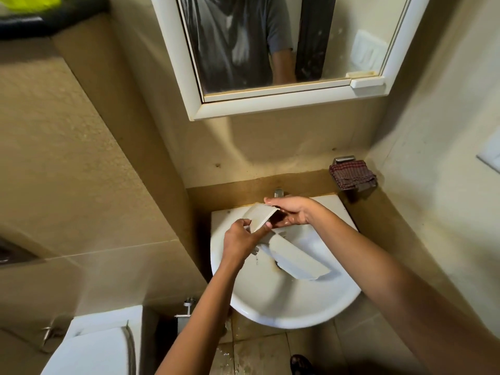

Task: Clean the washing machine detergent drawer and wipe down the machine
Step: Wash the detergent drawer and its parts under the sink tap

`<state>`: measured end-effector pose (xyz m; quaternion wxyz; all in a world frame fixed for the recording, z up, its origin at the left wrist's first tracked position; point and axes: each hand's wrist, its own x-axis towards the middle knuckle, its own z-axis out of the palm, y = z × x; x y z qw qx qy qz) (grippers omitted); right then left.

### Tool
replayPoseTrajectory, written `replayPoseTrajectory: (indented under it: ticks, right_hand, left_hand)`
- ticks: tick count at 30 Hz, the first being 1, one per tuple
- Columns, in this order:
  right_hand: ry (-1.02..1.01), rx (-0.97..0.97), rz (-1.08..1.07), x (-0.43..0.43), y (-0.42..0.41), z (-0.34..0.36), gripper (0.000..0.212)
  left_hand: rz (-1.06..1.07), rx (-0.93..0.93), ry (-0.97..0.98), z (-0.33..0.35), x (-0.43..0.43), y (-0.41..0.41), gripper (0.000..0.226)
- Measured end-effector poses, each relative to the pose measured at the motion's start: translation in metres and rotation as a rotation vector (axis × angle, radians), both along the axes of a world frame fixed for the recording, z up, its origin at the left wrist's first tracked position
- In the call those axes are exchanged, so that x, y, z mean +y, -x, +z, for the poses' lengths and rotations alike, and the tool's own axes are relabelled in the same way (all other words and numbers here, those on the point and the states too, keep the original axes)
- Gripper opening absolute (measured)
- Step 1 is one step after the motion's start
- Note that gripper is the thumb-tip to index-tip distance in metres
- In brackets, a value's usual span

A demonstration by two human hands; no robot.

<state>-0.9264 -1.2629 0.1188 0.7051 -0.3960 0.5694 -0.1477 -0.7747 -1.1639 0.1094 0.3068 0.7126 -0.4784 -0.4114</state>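
Your left hand (239,240) and right hand (290,212) are both over the white sink (270,301), holding a small white plastic piece (262,216) between them. The left hand is closed on the piece's lower end, thumb across its front face. The right hand grips the upper end, fingers curled over the top edge; its palm looks wet. The piece is tilted and clear of the basin, just in front of the tap (278,192).

The larger detergent drawer part (295,262) lies in the basin below your hands, running diagonally from the centre toward the right rim. No hand is touching it.

A dark checked cloth (351,174) sits on a holder at the wall, to the right of the tap and well apart from the sink contents. A framed mirror (270,50) hangs above the sink. A white toilet (94,347) stands at lower left.
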Motion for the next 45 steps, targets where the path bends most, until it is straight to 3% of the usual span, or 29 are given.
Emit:
replayPoseTrajectory:
  ticks: [10,15,18,20,22,24,30,36,41,45]
  right_hand:
    - [0.020,0.026,-0.196,0.033,-0.001,0.022,0.005]
    - [0.057,0.052,-0.254,0.049,0.005,0.021,0.008]
    - [0.062,0.033,-0.300,0.054,0.015,0.013,0.030]
    - [0.070,-0.047,-0.331,0.065,0.018,0.022,0.013]
    - [0.100,-0.140,-0.360,0.075,0.020,0.030,0.011]
    - [0.154,-0.201,-0.367,0.082,0.020,0.036,0.009]
    - [0.219,-0.221,-0.323,0.094,0.015,0.038,0.016]
    - [0.225,-0.167,-0.282,0.095,0.023,0.031,0.030]
    - [0.248,-0.100,-0.235,0.095,0.030,0.019,0.033]
    - [0.484,0.064,-0.337,0.087,0.045,0.007,0.028]
  left_hand:
    - [-0.298,-0.268,0.062,0.046,0.012,-0.002,0.072]
    - [-0.484,-0.496,0.139,0.059,0.024,-0.004,0.079]
    - [-0.352,-0.302,0.096,0.060,0.021,-0.019,0.097]
    - [-0.221,-0.007,0.001,0.064,0.018,-0.029,0.098]
    - [-0.099,0.350,-0.101,0.070,0.014,-0.033,0.092]
    - [0.011,0.529,-0.148,0.074,0.004,-0.035,0.082]
    - [0.021,0.525,-0.362,0.075,0.004,-0.025,0.027]
    - [0.067,0.562,-0.331,0.057,0.015,-0.015,0.018]
    - [0.217,0.538,-0.215,0.035,0.019,-0.012,0.030]
    - [0.280,0.615,-0.198,0.026,0.018,-0.013,0.029]
